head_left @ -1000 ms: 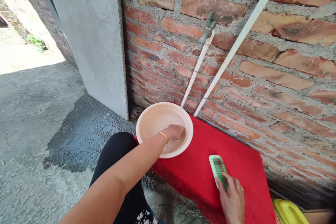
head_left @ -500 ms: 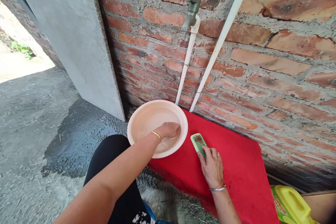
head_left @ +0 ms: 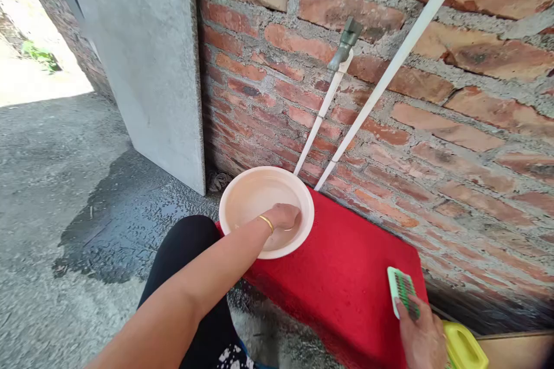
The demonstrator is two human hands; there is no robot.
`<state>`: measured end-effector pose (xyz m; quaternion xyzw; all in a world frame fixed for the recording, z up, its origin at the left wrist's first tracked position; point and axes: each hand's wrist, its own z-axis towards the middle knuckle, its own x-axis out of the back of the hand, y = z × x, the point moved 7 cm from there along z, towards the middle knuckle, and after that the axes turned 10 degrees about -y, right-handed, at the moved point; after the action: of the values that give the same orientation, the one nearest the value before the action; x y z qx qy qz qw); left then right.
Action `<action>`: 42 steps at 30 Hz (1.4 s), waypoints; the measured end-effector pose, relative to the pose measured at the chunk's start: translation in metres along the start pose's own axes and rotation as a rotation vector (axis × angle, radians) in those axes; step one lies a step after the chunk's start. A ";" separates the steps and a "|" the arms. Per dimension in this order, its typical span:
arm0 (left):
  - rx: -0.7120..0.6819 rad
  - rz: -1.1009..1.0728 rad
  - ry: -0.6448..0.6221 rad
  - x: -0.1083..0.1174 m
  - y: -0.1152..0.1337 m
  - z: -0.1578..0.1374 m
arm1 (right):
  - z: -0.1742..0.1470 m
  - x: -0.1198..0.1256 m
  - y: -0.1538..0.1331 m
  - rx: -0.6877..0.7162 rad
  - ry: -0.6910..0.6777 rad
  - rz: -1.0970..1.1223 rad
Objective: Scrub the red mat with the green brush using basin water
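A pale pink plastic basin (head_left: 225, 225) with water in it rests at the left end of a red-covered bench (head_left: 337, 277). My left hand (head_left: 285, 216) reaches down into the basin near its right side, with the wrist bent and a gold bangle on it. Its fingers point down into the water and are hidden. At the bench's right end, my right hand (head_left: 422, 334) grips a light green scrub brush (head_left: 401, 294). The brush's bristles face up, with the thumb along its near side.
A yellow jug (head_left: 465, 346) stands beyond the bench at the lower right. Behind the basin, a tap (head_left: 345, 43) on a white pipe and a second pipe (head_left: 393, 69) run along the brick wall. A grey slab (head_left: 142, 69) leans at left above wet concrete.
My right hand has moved right along the bench with the scrub brush, to its far end. The left hand stays in the basin. The view has shifted slightly.
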<state>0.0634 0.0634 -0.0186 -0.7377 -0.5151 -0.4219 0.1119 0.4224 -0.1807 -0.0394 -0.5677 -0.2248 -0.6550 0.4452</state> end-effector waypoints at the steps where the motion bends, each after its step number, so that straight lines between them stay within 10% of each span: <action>1: -0.002 -0.003 0.004 -0.001 0.000 0.001 | -0.008 -0.003 -0.018 0.073 -0.012 0.056; 9: -0.015 -0.022 0.024 -0.002 -0.005 0.006 | -0.058 -0.034 -0.177 0.558 -0.171 0.220; 19: -0.027 -0.072 0.045 -0.001 -0.008 0.006 | 0.002 -0.054 -0.231 0.546 -0.188 -0.001; 23: -0.020 -0.073 0.034 -0.002 -0.009 0.009 | 0.039 -0.053 -0.207 0.385 -0.208 -0.129; 34: -0.023 -0.049 0.006 0.001 -0.004 0.004 | 0.062 -0.012 -0.011 -0.199 -0.183 -0.178; 42: -0.021 -0.107 0.039 0.002 -0.007 0.001 | -0.003 -0.020 -0.051 -0.092 -0.149 0.113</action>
<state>0.0582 0.0681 -0.0194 -0.7018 -0.5469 -0.4472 0.0914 0.3770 -0.1511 -0.0487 -0.6465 -0.1947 -0.5942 0.4371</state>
